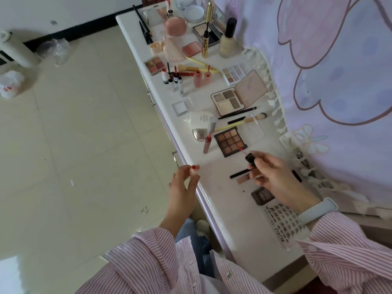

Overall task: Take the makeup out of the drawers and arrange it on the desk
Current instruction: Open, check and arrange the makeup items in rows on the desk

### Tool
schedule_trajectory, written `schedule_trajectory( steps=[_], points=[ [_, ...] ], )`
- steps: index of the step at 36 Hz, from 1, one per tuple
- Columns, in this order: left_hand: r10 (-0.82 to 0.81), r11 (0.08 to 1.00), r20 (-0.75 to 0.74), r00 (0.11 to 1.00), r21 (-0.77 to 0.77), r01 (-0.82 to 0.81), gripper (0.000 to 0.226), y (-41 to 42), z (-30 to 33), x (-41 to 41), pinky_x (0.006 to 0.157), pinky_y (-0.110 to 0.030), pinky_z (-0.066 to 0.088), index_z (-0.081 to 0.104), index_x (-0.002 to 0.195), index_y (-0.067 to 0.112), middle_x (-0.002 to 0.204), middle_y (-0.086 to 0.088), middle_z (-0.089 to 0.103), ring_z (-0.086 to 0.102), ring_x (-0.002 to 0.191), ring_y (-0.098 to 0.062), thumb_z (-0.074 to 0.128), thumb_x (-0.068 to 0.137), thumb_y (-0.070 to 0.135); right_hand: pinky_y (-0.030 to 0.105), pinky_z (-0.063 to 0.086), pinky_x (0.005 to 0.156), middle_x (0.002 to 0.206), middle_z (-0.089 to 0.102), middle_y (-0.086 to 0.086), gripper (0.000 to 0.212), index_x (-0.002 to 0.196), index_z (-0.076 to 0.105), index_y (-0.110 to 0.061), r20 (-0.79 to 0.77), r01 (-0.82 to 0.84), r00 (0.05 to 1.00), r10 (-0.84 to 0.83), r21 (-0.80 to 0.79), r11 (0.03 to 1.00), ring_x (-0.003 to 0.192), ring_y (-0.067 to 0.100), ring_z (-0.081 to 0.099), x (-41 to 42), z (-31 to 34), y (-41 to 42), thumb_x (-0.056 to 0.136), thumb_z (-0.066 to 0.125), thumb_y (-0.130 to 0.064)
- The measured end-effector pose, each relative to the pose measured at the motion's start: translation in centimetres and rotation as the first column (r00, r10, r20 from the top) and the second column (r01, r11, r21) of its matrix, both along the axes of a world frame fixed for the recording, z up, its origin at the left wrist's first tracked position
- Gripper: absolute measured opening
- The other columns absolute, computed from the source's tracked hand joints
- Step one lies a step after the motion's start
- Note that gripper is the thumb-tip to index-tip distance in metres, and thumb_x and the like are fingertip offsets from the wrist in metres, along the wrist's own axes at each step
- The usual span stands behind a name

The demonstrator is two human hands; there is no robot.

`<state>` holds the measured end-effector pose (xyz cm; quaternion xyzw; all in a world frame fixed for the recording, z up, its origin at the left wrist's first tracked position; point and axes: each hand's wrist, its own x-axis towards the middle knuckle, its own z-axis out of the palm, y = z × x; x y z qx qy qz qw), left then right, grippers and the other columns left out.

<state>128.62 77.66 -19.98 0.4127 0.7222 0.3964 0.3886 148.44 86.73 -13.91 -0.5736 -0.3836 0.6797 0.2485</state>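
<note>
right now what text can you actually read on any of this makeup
None reads clearly.
Clear acrylic organiser: dark lettering along its edge, too distorted to read.
Brown flat box: pale print, too small.
Gold mascara tube: dark lettering, blurred.
White squeeze tube: grey print, blurred.

Pale cream floor tiles point(84, 124) fill the left of the frame. A black skirting point(89, 28) runs under the white wall point(63, 9) at upper left. A lilac cartoon-printed cloth point(339, 71) covers the right.
</note>
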Motion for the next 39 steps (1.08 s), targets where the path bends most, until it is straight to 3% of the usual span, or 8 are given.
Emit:
schedule_trajectory(
  steps=[4,7,10,15,23,30,35,39],
  points=[
    [0.103,0.992,0.030,0.994,0.064,-0.105,0.008,1.2,0.8,1.3,0.070,-0.004,0.037,0.060,0.094,0.026,0.094,0.014,0.052,0.052,0.085,-0.006,0.063,0.087,0.024,0.022,0.042,0.055,0.087,0.060,0.006,0.025,0.117,0.054,-0.006,-0.059,-0.022,0.998,0.016,-0.101,0.995,0.070,0.013,0.056,-1.0,-1.4,-1.0,0.097,0.038,-0.006],
    [0.100,0.990,0.039,0.994,0.092,-0.103,0.013,1.8,0.8,2.0,0.065,-0.006,0.039,0.061,0.092,0.030,0.088,0.013,0.055,0.053,0.076,0.000,0.064,0.086,0.018,0.020,0.043,0.057,0.096,0.063,0.005,0.018,0.111,0.051,-0.009,0.067,-0.124,0.990,0.121,0.046,0.991,0.070,0.010,0.056,-2.2,-1.6,-1.3,0.097,0.039,-0.006],
    [0.125,0.986,-0.003,0.992,0.114,-0.124,0.019,2.0,0.3,2.1,0.067,-0.006,0.039,0.063,0.098,0.026,0.089,0.012,0.056,0.054,0.078,0.000,0.065,0.085,0.012,0.012,0.044,0.060,0.103,0.062,0.000,0.014,0.110,0.048,-0.013,0.262,-0.289,0.939,0.221,0.254,0.923,0.069,-0.006,0.057,-2.9,-2.3,-1.2,0.096,0.045,-0.013],
    [0.150,0.984,-0.117,0.982,0.118,-0.136,0.019,2.9,-0.2,1.9,0.079,-0.026,0.045,0.068,0.104,0.015,0.088,0.024,0.052,0.056,0.089,-0.015,0.067,0.085,0.014,0.005,0.037,0.068,0.085,0.043,-0.010,0.017,0.103,0.056,-0.012,0.562,-0.421,0.823,0.089,0.496,0.759,0.071,0.002,0.043,-3.7,-4.0,-0.7,0.086,0.061,-0.015],
    [0.098,0.984,-0.229,0.968,0.167,-0.060,0.018,3.7,-0.7,1.8,0.082,-0.043,0.048,0.068,0.100,0.015,0.095,0.005,0.066,0.058,0.088,-0.019,0.070,0.082,0.019,0.021,0.040,0.075,0.090,0.051,-0.007,0.029,0.112,0.058,-0.011,0.723,-0.542,0.689,0.053,0.465,0.700,0.089,0.011,0.048,-4.9,-5.1,-0.4,0.086,0.063,-0.024],
    [0.107,0.983,-0.180,0.978,0.165,-0.077,0.019,3.9,-0.6,2.1,0.077,-0.033,0.050,0.066,0.101,0.011,0.091,0.006,0.060,0.058,0.083,-0.015,0.068,0.083,0.012,0.035,0.048,0.080,0.100,0.065,0.005,0.025,0.105,0.062,-0.010,0.796,-0.640,0.603,0.045,0.450,0.623,0.095,0.022,0.054,-5.1,-6.1,0.1,0.085,0.065,-0.024],
    [0.094,0.987,-0.211,0.973,0.145,-0.065,0.022,3.8,-0.8,2.1,0.079,-0.028,0.045,0.065,0.104,0.010,0.094,0.004,0.063,0.057,0.093,-0.023,0.069,0.082,0.010,0.032,0.045,0.083,0.104,0.062,0.004,0.033,0.113,0.058,-0.009,0.795,-0.643,0.603,0.060,0.440,0.627,0.099,0.020,0.051,-5.1,-5.8,0.1,0.085,0.064,-0.026],
    [0.095,0.992,-0.248,0.964,0.101,-0.072,0.041,3.2,-1.1,2.0,0.091,-0.027,0.038,0.057,0.119,0.010,0.113,-0.003,0.060,0.049,0.108,-0.020,0.070,0.080,0.014,0.031,0.044,0.079,0.092,0.055,0.003,0.029,0.110,0.057,-0.007,0.798,-0.643,0.601,0.035,0.458,0.614,0.089,0.017,0.047,-3.7,-4.8,0.1,0.084,0.064,-0.020]
  ],
)
